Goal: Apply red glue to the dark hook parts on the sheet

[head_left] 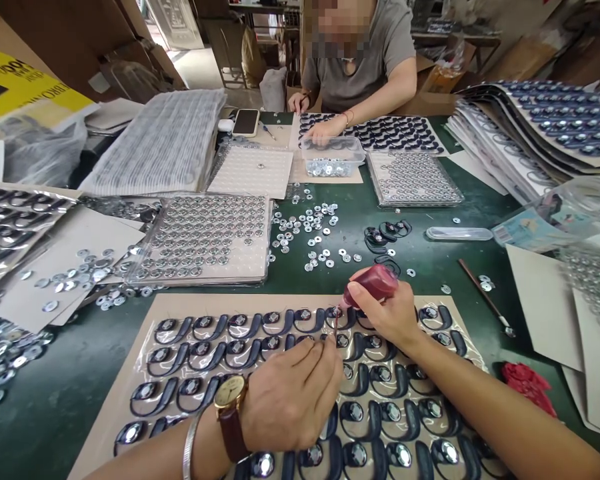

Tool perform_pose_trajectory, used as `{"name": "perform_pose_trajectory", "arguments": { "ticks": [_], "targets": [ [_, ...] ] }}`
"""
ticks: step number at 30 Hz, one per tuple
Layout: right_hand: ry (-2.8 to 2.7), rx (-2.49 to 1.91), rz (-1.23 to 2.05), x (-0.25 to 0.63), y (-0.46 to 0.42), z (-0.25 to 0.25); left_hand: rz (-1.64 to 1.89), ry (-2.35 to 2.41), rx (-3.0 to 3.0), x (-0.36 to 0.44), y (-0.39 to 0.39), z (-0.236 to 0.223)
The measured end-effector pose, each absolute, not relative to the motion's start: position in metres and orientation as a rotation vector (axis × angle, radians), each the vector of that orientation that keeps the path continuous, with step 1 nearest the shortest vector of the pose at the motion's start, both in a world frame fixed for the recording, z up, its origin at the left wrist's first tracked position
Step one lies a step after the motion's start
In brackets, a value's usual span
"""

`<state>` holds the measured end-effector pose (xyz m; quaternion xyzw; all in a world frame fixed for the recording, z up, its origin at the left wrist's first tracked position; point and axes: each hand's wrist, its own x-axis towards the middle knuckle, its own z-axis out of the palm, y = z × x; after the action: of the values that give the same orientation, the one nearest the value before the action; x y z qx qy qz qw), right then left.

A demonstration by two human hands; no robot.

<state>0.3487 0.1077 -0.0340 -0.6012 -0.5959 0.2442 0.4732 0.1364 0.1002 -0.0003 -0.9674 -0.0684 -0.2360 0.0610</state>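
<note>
My right hand (390, 310) is wrapped round a small red squeeze bottle (380, 283), tilted so its nozzle points down at the top row of pieces. Beside it, my left hand (295, 393), with a watch on the wrist, pinches a thin reddish-brown stick (336, 324) whose tip is close to the nozzle. Under both hands lies a tan card (125, 373) carrying rows of dark curled pieces, each with a shiny round stone. My forearms and left hand hide several of the pieces.
Loose silver discs (320, 220) are scattered beyond the card. A tray of round stones (200, 237) stands at left. Another stick (485, 297) and a red cloth (529, 387) lie at right. Across the table, a co-worker's hand (325, 130) is at a clear plastic box (333, 157).
</note>
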Motion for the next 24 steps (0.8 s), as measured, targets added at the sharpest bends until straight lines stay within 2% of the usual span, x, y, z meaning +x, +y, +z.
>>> {"name": "perform_pose_trajectory", "arguments": {
  "ticks": [24],
  "targets": [
    [-1.397, -1.487, 0.641, 0.349, 0.109, -0.036, -0.749, -0.299, -3.039, 0.131, 0.102, -0.010]
  ]
}}
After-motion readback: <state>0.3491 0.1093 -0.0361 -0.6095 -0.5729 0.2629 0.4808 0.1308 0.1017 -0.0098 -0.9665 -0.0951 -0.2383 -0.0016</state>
